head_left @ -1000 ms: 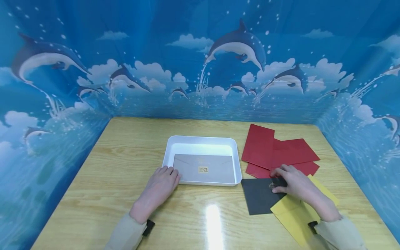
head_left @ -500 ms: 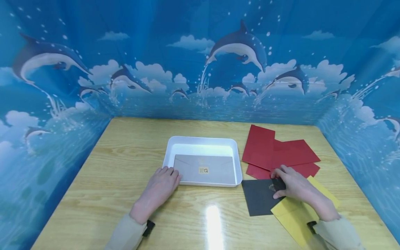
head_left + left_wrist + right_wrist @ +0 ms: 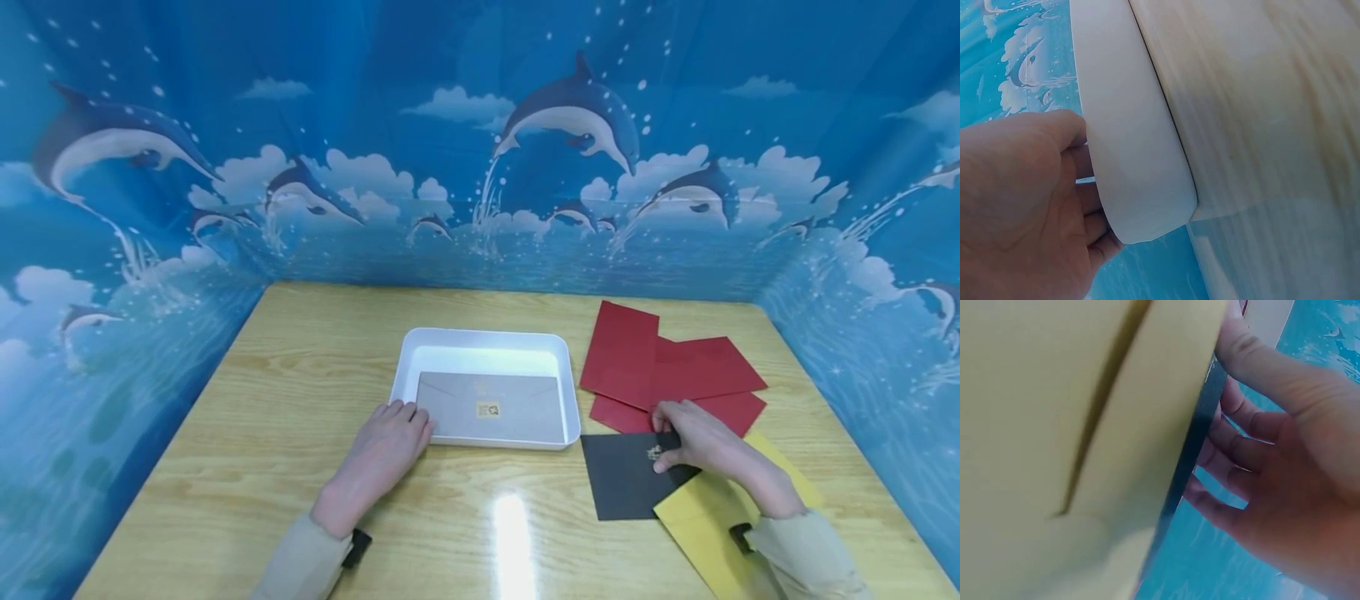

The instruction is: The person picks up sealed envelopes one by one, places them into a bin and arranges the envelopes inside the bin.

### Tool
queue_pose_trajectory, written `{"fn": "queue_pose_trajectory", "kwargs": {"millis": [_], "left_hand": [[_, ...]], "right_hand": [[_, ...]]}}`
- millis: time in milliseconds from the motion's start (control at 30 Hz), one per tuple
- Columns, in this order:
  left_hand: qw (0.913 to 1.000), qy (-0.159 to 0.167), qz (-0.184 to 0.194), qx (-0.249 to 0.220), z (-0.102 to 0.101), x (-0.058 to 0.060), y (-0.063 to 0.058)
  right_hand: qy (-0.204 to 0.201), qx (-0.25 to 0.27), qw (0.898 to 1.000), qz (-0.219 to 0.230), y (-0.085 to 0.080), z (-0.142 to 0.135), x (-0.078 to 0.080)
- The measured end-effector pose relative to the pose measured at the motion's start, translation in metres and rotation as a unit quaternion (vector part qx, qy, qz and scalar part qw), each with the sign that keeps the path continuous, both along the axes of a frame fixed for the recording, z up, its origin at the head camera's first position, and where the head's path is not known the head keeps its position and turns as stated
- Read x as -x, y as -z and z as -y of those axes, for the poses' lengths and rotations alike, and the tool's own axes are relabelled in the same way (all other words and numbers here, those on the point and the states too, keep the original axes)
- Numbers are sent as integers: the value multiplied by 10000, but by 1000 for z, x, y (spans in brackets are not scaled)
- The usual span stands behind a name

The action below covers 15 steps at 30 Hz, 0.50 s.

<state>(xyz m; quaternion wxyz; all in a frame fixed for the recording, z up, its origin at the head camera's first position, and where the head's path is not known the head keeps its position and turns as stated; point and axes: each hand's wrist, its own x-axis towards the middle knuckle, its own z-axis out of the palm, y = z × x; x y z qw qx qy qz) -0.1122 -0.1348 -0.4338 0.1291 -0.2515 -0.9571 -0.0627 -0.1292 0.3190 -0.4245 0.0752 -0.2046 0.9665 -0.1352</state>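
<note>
My left hand (image 3: 384, 454) holds the near left corner of a white tray (image 3: 487, 337), fingers over the rim; the tray's outer wall (image 3: 1129, 125) shows in the left wrist view. Inside the tray lies a grey envelope (image 3: 450, 408) with a small gold label. To the tray's right, my right hand (image 3: 705, 446) grips a black envelope (image 3: 622, 479) near its far right edge, thumb on its face. The right wrist view shows that hand (image 3: 1291, 444) along the dark edge, its fingertips partly hidden. A yellow envelope (image 3: 705, 525) lies under the right wrist.
Several overlapping red envelopes (image 3: 618, 354) lie behind the right hand, beside the tray. The wooden table (image 3: 300, 350) is bounded by a blue dolphin-print backdrop (image 3: 450, 208) at the back and sides. A light reflection lies on the table in front of the tray.
My right hand has shifted slightly on the black envelope, with the wrist nearer the left, and more of its gold mark shows. The yellow envelope has shifted slightly. My left hand stays in place.
</note>
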Motion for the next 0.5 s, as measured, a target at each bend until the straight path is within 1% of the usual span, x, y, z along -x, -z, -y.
{"fn": "queue_pose_trajectory", "kwargs": {"millis": [233,367,500], "left_hand": [[10000,-26,93,10,0,0,0],[10000,-12,69,1,0,0,-1],[10000,14,-42,-13,0,0,0]], "right_hand": [[-55,310,9995,83,1,-4,1],[-192,590,9980,-70,-1,-7,1],[-288,824,9959,-250,-1,-9,2]]}}
